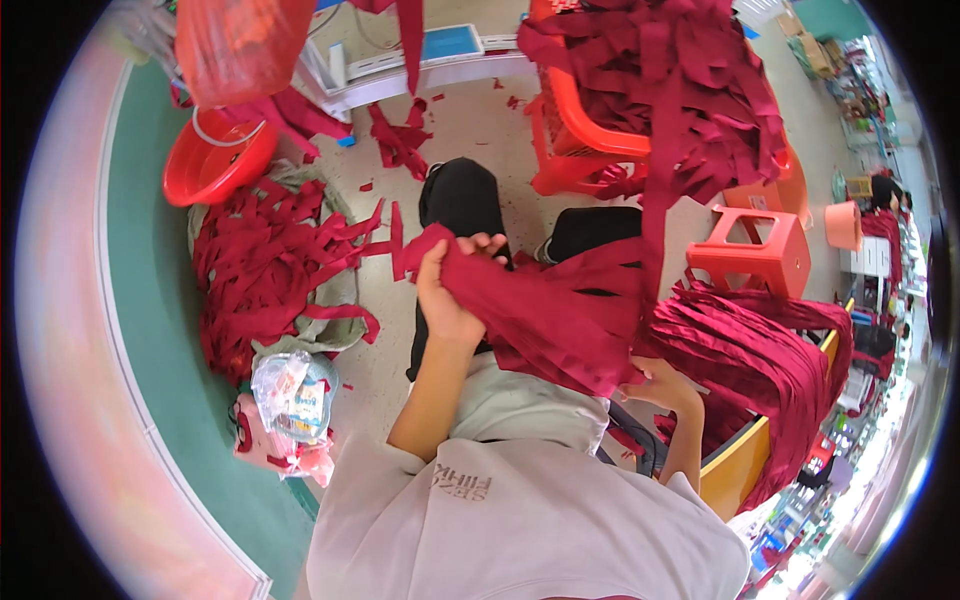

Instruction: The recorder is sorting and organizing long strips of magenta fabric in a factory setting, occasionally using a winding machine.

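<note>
Head camera: we see the left hand (447,300) closed around the narrow end of a bundle of flat, dark red fabric strips (560,315), thumb on top. The bundle spreads rightward above the person's lap. The right hand (668,388) is at its lower right edge; we cannot tell whether those fingers pinch the cloth. To the right, we find more long dark red strips (735,350) draped over a yellow-edged container (738,468). Beyond them stands a red plastic stool (752,247), near a red plastic basket (590,135) heaped with strips.
</note>
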The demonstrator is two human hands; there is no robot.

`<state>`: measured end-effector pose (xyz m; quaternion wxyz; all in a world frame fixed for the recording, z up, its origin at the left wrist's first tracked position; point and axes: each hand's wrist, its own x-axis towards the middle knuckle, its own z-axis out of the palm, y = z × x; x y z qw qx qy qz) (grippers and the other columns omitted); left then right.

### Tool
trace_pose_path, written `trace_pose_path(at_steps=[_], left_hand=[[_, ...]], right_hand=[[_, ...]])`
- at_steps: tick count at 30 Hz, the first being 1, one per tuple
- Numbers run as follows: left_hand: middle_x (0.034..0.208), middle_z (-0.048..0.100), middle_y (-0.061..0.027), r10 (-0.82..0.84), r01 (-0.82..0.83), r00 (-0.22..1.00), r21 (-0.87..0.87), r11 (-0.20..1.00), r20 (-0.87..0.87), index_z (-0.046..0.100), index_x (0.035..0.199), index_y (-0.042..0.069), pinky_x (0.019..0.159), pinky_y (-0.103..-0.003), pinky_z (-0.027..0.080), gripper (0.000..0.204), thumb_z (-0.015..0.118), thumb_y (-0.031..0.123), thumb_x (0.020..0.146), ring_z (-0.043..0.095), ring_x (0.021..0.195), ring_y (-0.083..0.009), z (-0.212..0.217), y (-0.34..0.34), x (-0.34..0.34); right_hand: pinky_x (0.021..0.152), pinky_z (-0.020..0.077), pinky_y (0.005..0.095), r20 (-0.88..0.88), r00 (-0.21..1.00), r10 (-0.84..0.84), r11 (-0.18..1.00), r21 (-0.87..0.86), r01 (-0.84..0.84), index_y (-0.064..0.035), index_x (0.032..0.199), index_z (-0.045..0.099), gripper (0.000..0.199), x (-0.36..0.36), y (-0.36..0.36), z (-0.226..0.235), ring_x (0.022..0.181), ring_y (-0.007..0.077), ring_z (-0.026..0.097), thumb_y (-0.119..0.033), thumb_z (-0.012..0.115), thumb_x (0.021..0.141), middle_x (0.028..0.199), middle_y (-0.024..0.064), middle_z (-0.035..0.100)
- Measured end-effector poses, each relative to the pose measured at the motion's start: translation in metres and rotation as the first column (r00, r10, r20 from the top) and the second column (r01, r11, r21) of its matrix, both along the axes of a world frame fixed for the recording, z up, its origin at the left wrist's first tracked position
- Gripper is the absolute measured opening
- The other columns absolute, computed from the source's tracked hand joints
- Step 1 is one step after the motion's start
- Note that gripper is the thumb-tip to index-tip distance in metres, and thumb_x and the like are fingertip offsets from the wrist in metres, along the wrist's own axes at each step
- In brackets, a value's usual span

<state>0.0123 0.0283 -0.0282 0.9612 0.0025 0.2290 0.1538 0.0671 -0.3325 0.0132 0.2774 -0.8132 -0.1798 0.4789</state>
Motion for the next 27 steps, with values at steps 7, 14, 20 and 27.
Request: trace_pose_path(at_steps=[7,14,20,27], left_hand=[[0.062,0.037,0.0006,-0.006,0.026,0.966,-0.075,0.997,0.260,0.040,0.072,0.011,0.064,-0.031,0.035,0.028,0.044,0.029,0.093,0.037,0.057,-0.0134,0.002,0.021,0.002],[0.063,0.036,0.0004,-0.012,0.014,0.977,-0.011,1.000,0.212,0.040,0.073,0.011,0.064,-0.030,0.035,0.027,0.046,0.027,0.093,0.036,0.058,-0.0131,-0.007,0.040,0.005],[0.065,0.036,0.0012,-0.052,0.049,0.984,0.018,0.999,0.173,0.039,0.074,0.011,0.065,-0.029,0.036,0.025,0.045,0.025,0.094,0.036,0.060,-0.0120,-0.005,0.038,0.008],[0.065,0.036,-0.0004,-0.085,0.082,0.991,0.029,0.996,0.101,0.040,0.074,0.011,0.066,-0.030,0.037,0.025,0.047,0.025,0.093,0.037,0.061,-0.0140,-0.005,0.029,0.012]], right_hand=[[0.066,0.0503,0.0480,0.745,0.652,-0.137,0.802,-0.303,0.515,-0.0044,0.085,0.059,0.023,-0.059,-0.086,-0.098,0.078,0.0413,0.065,-0.022,0.071,0.076,0.079,0.0168,0.067],[0.101,0.0445,0.0456,0.188,0.957,-0.222,0.377,-0.888,0.262,-0.0071,0.125,0.059,0.074,-0.137,-0.144,-0.212,0.124,0.0373,0.053,-0.033,0.083,0.060,0.133,0.0201,0.055],[0.083,0.0514,0.0468,0.023,0.996,-0.083,0.815,-0.574,0.081,-0.0063,0.112,0.062,0.044,-0.077,-0.137,-0.260,0.098,0.0376,0.064,-0.027,0.071,0.074,0.105,0.0228,0.065],[0.083,0.0498,0.0369,0.839,0.240,-0.488,0.870,0.446,0.212,0.0003,0.111,0.060,0.027,0.157,0.044,-0.028,0.096,0.0270,0.065,-0.017,0.061,0.091,0.100,0.0154,0.066]])
